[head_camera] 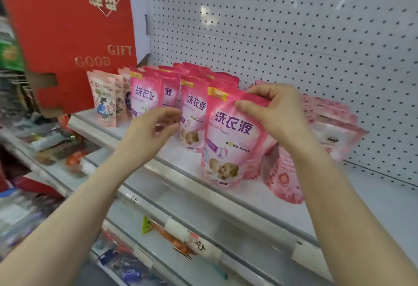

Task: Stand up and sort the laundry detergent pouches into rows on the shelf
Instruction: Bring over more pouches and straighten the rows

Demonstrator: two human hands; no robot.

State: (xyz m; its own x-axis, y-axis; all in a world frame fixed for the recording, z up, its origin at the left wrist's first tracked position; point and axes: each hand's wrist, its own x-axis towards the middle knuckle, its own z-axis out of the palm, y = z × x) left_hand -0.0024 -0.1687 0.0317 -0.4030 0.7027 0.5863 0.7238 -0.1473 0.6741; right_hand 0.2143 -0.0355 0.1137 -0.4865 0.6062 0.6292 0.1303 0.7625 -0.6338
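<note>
Two bare forearms are reaching up over the shelf (226, 197) edge. The right hand (274, 110) is pinching the top of the front pink pouch (233, 141), which is standing upright near the shelf's front. The left hand (153, 128) is hovering half-curled, holding nothing, just beside the next upright pouch (192, 116). Behind are standing more pink pouches in rows (158, 86) — to the right, others are lying in a flat pile (332, 127) — and a red gift box (67, 37) is hanging at far left
</note>
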